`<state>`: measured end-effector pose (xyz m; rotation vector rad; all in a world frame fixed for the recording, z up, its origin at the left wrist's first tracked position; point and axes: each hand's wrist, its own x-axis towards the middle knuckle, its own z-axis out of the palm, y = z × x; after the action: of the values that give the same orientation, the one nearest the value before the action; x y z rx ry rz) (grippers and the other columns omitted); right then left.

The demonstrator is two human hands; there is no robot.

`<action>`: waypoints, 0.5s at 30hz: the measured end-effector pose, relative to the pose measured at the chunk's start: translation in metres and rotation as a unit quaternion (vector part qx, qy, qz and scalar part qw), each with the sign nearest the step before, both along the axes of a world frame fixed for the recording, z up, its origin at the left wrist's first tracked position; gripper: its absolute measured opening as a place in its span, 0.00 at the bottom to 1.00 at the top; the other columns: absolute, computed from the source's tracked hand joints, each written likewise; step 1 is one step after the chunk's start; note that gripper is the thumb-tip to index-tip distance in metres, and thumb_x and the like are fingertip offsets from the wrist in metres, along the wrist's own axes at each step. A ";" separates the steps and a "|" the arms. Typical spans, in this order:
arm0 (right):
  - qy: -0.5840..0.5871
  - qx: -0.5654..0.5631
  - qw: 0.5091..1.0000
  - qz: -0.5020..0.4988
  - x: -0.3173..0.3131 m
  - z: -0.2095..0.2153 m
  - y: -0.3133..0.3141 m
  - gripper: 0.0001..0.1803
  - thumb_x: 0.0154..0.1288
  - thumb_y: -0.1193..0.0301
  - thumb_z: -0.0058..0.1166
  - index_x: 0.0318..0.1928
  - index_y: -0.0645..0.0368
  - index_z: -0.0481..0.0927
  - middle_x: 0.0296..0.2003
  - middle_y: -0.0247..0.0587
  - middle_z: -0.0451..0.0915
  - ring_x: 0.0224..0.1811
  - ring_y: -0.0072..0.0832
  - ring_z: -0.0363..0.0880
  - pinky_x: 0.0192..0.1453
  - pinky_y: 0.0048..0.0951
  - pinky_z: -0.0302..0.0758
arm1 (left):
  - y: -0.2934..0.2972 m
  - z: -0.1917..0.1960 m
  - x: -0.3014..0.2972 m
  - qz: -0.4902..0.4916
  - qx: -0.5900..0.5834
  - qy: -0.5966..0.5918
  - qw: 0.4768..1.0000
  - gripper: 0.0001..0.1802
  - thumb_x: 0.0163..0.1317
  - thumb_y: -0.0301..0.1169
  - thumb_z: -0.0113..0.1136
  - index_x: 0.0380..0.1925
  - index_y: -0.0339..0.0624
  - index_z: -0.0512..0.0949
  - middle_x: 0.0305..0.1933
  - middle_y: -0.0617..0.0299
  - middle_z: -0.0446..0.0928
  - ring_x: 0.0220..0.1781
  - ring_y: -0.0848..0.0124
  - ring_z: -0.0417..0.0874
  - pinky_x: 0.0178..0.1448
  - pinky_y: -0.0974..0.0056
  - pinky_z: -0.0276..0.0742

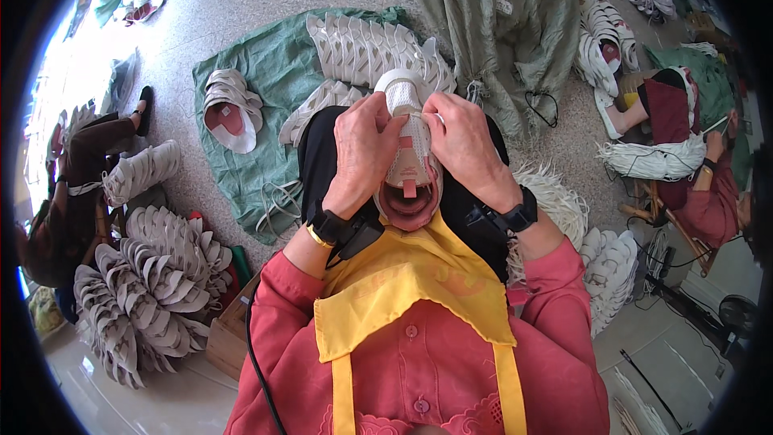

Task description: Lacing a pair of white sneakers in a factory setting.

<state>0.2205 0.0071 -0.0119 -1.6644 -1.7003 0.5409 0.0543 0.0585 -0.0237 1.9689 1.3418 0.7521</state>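
Note:
A white and pink sports shoe point(402, 98) rests on my lap, its toe pointing away from me. Its pink-lined opening and tongue point(410, 171) face me. My left hand point(362, 153) is closed with thumb and fingers pinched at the left edge of the lacing area. On the opposite edge, my right hand point(471, 145) is closed too, fingertips curled against the shoe. Any lace between the fingertips is too small to make out. Beneath the shoe lies my yellow apron point(411, 274).
A green cloth point(266, 56) on the floor bears a row of pale shoe uppers point(370, 48) and a single shoe point(232, 110). Stacked uppers point(153, 274) stand at left, white laces point(555, 201) at right. A grey-green sack point(515, 24) is ahead. People sit on both sides.

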 end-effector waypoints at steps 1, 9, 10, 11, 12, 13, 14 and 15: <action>-0.007 -0.002 1.000 0.006 0.001 0.001 0.001 0.03 0.68 0.78 0.55 0.37 0.67 0.76 0.33 0.58 0.80 0.41 0.58 0.80 0.45 0.52 0.76 | 0.000 0.001 0.000 0.001 -0.003 -0.003 1.000 0.16 0.52 0.28 0.77 0.26 0.35 0.74 0.22 0.54 0.75 0.23 0.60 0.76 0.31 0.58 0.72; -0.038 0.002 0.997 0.060 0.005 0.001 0.011 0.03 0.66 0.80 0.55 0.37 0.68 0.76 0.33 0.57 0.80 0.40 0.57 0.80 0.44 0.50 0.76 | 0.000 0.001 -0.002 0.003 -0.013 -0.021 1.000 0.17 0.52 0.27 0.76 0.26 0.35 0.73 0.22 0.55 0.74 0.22 0.61 0.74 0.30 0.58 0.71; -0.041 0.005 0.997 0.062 0.006 0.001 0.011 0.03 0.66 0.80 0.56 0.37 0.68 0.76 0.33 0.57 0.80 0.40 0.57 0.80 0.43 0.49 0.76 | 0.001 0.000 -0.002 0.003 -0.012 -0.022 1.000 0.17 0.52 0.27 0.76 0.26 0.35 0.73 0.22 0.54 0.74 0.22 0.61 0.74 0.30 0.58 0.71; -0.034 -0.002 0.997 0.062 0.006 0.002 0.011 0.03 0.66 0.80 0.56 0.37 0.67 0.76 0.33 0.57 0.80 0.40 0.57 0.80 0.43 0.49 0.75 | 0.001 -0.001 -0.002 0.003 -0.012 -0.023 1.000 0.17 0.52 0.27 0.76 0.26 0.35 0.72 0.22 0.54 0.74 0.22 0.61 0.74 0.30 0.58 0.71; -0.026 -0.008 0.998 0.063 0.007 0.004 0.011 0.03 0.66 0.80 0.56 0.36 0.67 0.76 0.33 0.57 0.80 0.40 0.57 0.80 0.44 0.50 0.75 | 0.001 -0.001 -0.003 0.004 -0.009 -0.026 1.000 0.17 0.52 0.27 0.76 0.26 0.35 0.72 0.22 0.54 0.74 0.22 0.61 0.74 0.30 0.58 0.71; -0.018 -0.014 0.998 0.064 0.007 0.005 0.012 0.03 0.66 0.80 0.56 0.36 0.67 0.76 0.32 0.57 0.80 0.40 0.57 0.80 0.44 0.50 0.75 | 0.000 -0.001 -0.002 0.004 -0.007 -0.028 1.000 0.17 0.52 0.27 0.76 0.26 0.35 0.72 0.22 0.54 0.74 0.22 0.61 0.74 0.30 0.58 0.71; -0.022 -0.015 0.997 0.066 0.007 0.006 0.012 0.03 0.66 0.80 0.56 0.36 0.67 0.76 0.33 0.57 0.80 0.40 0.56 0.80 0.44 0.50 0.75 | 0.000 -0.001 -0.003 0.005 -0.005 -0.031 0.999 0.17 0.52 0.27 0.76 0.26 0.35 0.72 0.22 0.54 0.74 0.22 0.60 0.74 0.30 0.58 0.71; -0.027 -0.016 0.997 0.066 0.007 0.007 0.013 0.03 0.66 0.79 0.56 0.36 0.67 0.76 0.33 0.57 0.80 0.40 0.56 0.80 0.44 0.50 0.76 | 0.000 0.000 -0.003 0.004 -0.006 -0.034 0.999 0.17 0.52 0.27 0.76 0.26 0.35 0.72 0.22 0.54 0.74 0.22 0.61 0.74 0.30 0.59 0.71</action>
<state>0.2273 0.0200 -0.0051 -1.6086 -1.8595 0.5932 0.0516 0.0586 -0.0241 1.9116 1.3115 0.8056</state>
